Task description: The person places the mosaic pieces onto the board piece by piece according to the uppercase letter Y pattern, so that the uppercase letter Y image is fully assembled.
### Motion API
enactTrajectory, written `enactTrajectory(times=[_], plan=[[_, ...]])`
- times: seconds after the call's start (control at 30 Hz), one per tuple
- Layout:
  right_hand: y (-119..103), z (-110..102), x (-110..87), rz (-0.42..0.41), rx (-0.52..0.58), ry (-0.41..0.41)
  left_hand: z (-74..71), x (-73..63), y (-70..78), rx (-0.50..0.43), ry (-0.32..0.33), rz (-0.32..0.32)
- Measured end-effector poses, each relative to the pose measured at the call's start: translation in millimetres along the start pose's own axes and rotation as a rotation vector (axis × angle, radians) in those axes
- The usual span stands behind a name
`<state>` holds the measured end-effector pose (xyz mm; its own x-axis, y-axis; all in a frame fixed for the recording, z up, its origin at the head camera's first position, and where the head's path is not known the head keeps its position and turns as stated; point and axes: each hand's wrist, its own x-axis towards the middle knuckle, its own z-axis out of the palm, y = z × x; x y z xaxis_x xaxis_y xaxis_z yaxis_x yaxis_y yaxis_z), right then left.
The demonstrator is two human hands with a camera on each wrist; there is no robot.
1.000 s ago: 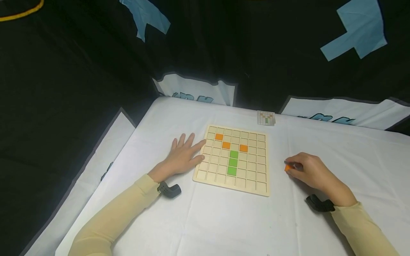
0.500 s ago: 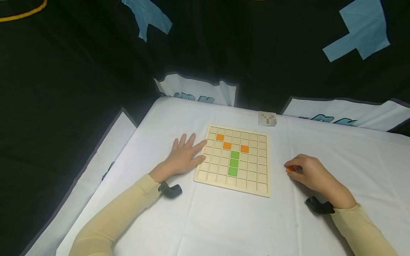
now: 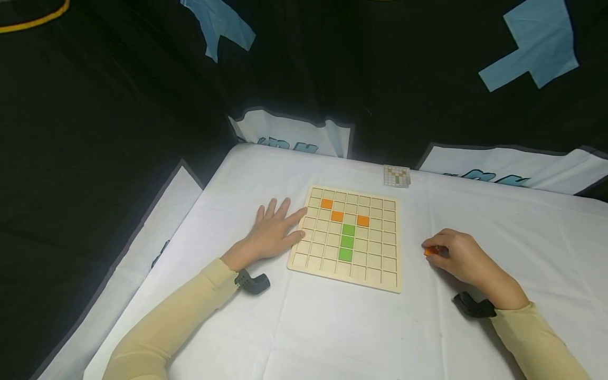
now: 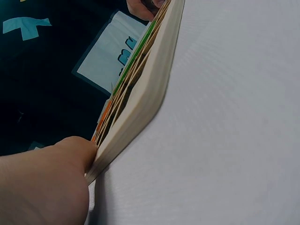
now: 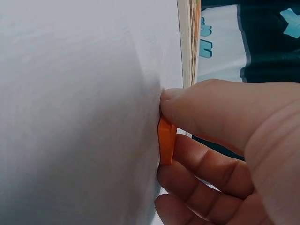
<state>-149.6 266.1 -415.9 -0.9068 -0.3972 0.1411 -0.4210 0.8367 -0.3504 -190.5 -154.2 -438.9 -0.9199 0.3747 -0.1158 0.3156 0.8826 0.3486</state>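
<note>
A pale wooden grid board (image 3: pixel 375 261) lies on the white cloth, with orange tiles (image 3: pixel 363 221) and green tiles (image 3: pixel 347 242) set in some of its squares. My left hand (image 3: pixel 268 236) is spread flat at the board's left side, its thumb and index finger touching the edge. In the left wrist view the thumb (image 4: pixel 77 150) meets the board's side (image 4: pixel 145 96). To the right of the board, low over the cloth, my right hand (image 3: pixel 458 256) pinches a loose orange tile (image 5: pixel 167 140) between thumb and fingers. The tile stands close to the cloth in the right wrist view.
Behind the board, near the table's far edge, lies a small card (image 3: pixel 396 176) printed with a coloured grid pattern. A dark curtain (image 3: pixel 304 68) with blue tape pieces (image 3: pixel 534 45) hangs beyond the table. Each wrist wears a black camera mount (image 3: pixel 475 306).
The head view has shifted very slightly. My right fingers have moved a little around the orange tile, which shows at a different angle. My left hand stays at the board's edge.
</note>
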Motion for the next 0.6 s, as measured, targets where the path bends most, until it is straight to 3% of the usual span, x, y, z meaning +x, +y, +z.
enactTrajectory(times=[0.6], plan=[[-0.7, -0.1, -0.1, 0.006, -0.004, -0.003, 0.9, 1.0, -0.5, 0.006, -0.005, 0.000]])
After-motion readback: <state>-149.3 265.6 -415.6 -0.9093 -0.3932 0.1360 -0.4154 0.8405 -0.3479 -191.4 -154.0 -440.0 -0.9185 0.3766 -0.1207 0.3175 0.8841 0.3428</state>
